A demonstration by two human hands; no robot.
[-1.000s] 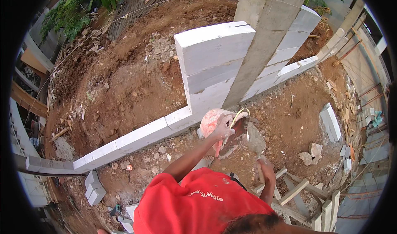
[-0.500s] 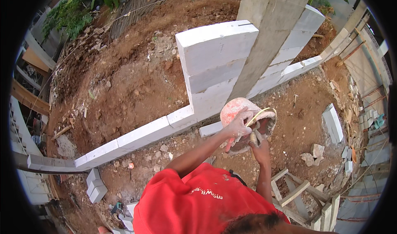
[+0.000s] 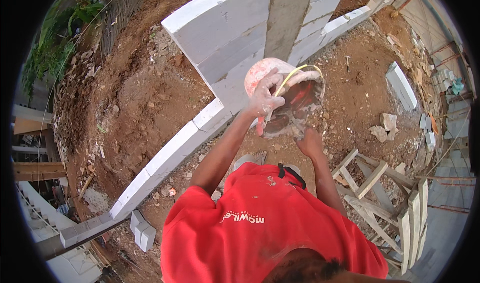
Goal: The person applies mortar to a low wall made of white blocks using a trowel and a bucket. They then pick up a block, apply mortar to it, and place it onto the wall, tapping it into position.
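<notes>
A reddish bucket [image 3: 256,77], crusted with pale dried mortar, is held tilted in front of me, its mouth turned toward the right and toward me. My left hand [image 3: 267,95] grips its rim, beside the yellow handle [image 3: 306,67] that arcs over the mouth. Inside, the red wall shows through grey mortar residue. At the lower edge of the mouth is my right hand [image 3: 310,142], its fingers curled closed. A greyish thing shows at those fingertips, too indistinct to name.
Beyond the bucket stands a white block wall [image 3: 225,48] with a concrete column [image 3: 287,23]; its low course runs left. A wooden trestle [image 3: 375,193] stands at right. A hammer [image 3: 347,62], a white block [image 3: 400,85] and rubble [image 3: 385,128] lie on the dirt.
The view has shifted, so the wall looks nearer and turned. The bucket and both hands sit higher in the picture. My right hand has moved from inside the mouth to its lower edge.
</notes>
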